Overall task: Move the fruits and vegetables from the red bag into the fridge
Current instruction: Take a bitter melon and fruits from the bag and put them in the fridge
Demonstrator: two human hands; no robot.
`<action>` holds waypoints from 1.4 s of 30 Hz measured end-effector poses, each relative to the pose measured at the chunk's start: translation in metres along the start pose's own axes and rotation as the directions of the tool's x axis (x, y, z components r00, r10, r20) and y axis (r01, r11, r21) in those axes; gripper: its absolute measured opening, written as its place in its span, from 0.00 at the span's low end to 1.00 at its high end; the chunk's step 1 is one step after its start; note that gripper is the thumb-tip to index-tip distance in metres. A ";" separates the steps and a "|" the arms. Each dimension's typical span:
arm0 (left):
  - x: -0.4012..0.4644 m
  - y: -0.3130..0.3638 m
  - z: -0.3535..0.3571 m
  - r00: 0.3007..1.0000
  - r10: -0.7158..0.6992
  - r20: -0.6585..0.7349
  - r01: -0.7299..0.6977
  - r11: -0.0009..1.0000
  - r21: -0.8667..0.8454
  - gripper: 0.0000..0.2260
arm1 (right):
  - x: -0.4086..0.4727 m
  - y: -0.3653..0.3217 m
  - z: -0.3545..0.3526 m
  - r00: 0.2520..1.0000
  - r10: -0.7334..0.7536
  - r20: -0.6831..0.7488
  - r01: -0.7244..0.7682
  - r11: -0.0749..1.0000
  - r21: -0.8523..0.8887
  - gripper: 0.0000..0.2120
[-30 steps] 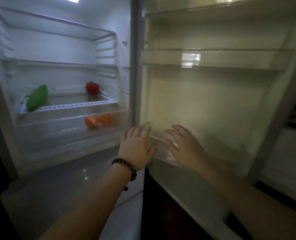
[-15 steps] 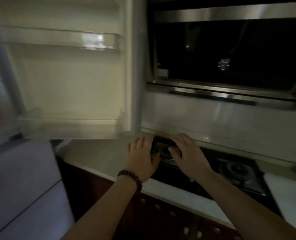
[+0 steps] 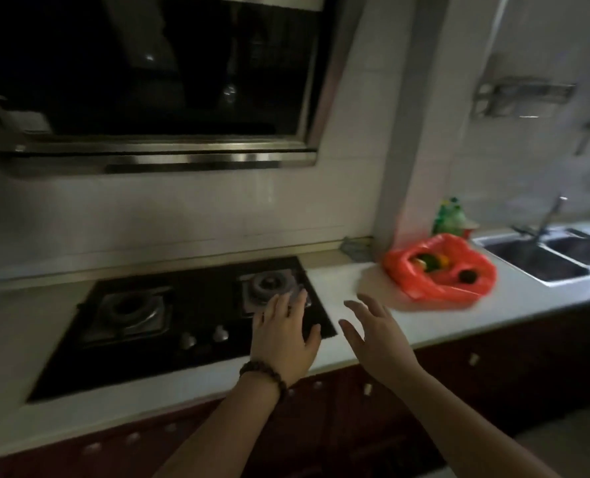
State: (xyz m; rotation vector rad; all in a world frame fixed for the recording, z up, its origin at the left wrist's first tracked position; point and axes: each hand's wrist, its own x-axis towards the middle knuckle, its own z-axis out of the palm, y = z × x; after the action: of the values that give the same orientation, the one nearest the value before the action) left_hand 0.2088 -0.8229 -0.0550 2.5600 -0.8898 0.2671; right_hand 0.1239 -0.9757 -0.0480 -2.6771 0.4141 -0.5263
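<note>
The view had swung right from the fridge, both hands empty and spread, reaching toward the red bag for more produce.

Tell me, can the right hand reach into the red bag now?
Probably yes. The right hand is open and holds nothing, the red bag lies just beyond it on the counter with its mouth open toward the hand, and nothing stands between them.
</note>
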 end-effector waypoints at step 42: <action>0.411 0.348 0.393 0.953 0.120 0.279 -0.084 0.987 -0.136 0.25 | 0.277 0.607 -0.077 0.945 0.295 0.141 -0.288 0.955 -0.069 0.19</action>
State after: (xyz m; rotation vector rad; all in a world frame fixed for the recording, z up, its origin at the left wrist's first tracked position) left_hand 0.3276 -1.4690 -0.1682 2.4786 -1.1087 -0.1319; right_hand 0.2103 -1.6339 -0.1517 -2.6115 0.7711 -0.2275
